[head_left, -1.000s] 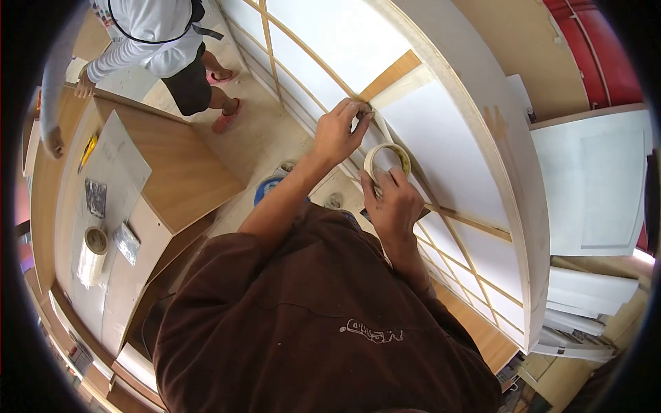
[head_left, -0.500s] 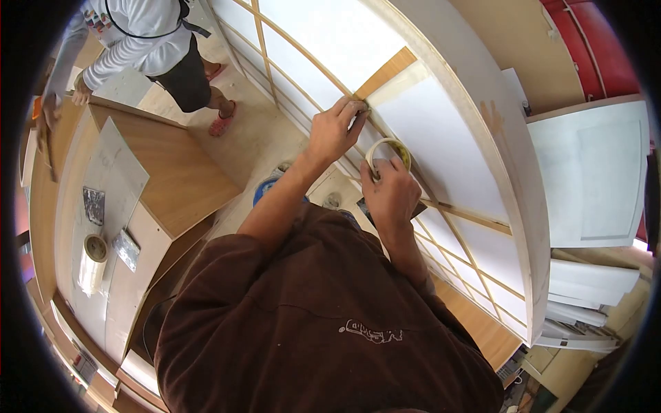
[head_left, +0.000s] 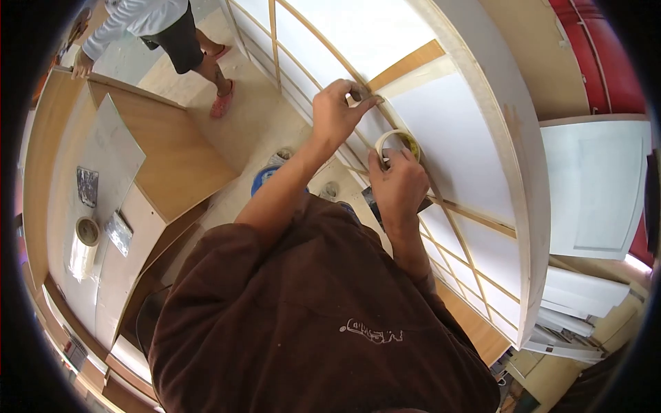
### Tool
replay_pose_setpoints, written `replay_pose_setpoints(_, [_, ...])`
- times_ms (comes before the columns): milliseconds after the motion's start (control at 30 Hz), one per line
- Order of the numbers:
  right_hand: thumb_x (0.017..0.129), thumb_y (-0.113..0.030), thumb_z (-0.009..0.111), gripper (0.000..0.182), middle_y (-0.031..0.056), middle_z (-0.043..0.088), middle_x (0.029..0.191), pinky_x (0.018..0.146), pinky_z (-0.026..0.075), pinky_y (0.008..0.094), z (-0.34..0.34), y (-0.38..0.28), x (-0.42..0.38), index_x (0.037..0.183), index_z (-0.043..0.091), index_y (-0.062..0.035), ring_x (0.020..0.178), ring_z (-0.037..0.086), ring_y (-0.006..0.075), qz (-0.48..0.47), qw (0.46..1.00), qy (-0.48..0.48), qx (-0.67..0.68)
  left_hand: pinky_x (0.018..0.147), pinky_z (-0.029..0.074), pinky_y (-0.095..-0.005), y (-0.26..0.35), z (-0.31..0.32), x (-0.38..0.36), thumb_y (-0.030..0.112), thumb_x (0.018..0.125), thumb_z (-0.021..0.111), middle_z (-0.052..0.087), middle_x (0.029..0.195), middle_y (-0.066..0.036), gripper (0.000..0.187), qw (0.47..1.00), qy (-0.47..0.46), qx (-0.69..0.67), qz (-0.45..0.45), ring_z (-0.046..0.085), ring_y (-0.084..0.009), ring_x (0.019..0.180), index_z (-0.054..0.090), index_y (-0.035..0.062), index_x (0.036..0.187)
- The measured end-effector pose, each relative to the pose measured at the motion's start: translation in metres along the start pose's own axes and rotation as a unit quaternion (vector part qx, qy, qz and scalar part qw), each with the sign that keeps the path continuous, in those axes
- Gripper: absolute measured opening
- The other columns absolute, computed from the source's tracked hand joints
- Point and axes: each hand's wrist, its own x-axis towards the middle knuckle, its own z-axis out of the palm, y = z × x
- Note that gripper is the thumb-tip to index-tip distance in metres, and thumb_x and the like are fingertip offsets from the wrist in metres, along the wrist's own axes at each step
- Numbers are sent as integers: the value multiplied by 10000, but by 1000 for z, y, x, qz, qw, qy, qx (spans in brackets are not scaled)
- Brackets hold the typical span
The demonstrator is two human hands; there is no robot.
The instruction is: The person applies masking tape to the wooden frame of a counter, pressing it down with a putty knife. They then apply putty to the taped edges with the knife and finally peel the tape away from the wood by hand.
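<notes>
My right hand holds a roll of masking tape by its near edge, close to the white panel. Up and to the left, my left hand has its thumb and fingertips drawn together at a wooden strip, near the end of a pale tape band. Whether a bit of tape is between those fingertips is too small to tell. The large white panel has thin wooden strips across it, and a broader brown wood piece beside the pale band.
A wooden cabinet stands at the left, with a plastic film roll and scrapers on its panel. Another person stands behind it, a hand on its edge. A blue container is on the floor. White boards are at the right.
My left thumb has stretched out along the strip and the fingers have curled. Both hands sit slightly further right in view. The other person has drawn one arm back from the cabinet.
</notes>
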Motion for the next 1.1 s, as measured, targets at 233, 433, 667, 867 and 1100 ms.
replay_pose_setpoints(233, [906,-325,804,324,155,699,837,647,538,515,0,0,5,783,737,-32,705,697,406,-8,1000,-3,2,588,515,-296,0,-7,16,227,706,1004,756,763,-61,318,999,-4,-2,-39,633,-127,621,792,30,839])
replay_pose_setpoints(433, [896,-287,818,304,166,701,778,642,532,506,-6,-8,13,777,743,-18,682,692,408,-9,1000,-23,15,546,482,-288,-12,6,-6,145,796,945,754,891,-60,251,995,61,-77,12,596,-114,592,776,34,946])
replay_pose_setpoints(667, [885,-207,850,277,209,691,740,608,519,444,-3,-9,19,802,731,28,615,673,396,-17,999,-33,38,547,470,-284,-33,24,-68,79,938,794,677,1219,-115,314,992,35,-121,23,545,-114,595,733,116,1244])
replay_pose_setpoints(867, [886,-224,872,309,148,658,647,598,497,359,-3,-13,17,852,743,55,582,576,217,-2,999,-27,37,849,506,-412,-25,30,-68,188,939,768,581,1435,-114,439,989,49,-12,137,609,-277,972,733,298,1362])
replay_pose_setpoints(1100, [880,-232,863,324,215,690,711,624,518,414,0,-8,13,816,718,51,591,671,353,0,999,-19,49,1003,418,-502,-29,29,-61,392,868,867,571,1444,-129,525,983,56,101,140,561,-335,1176,713,244,1348])
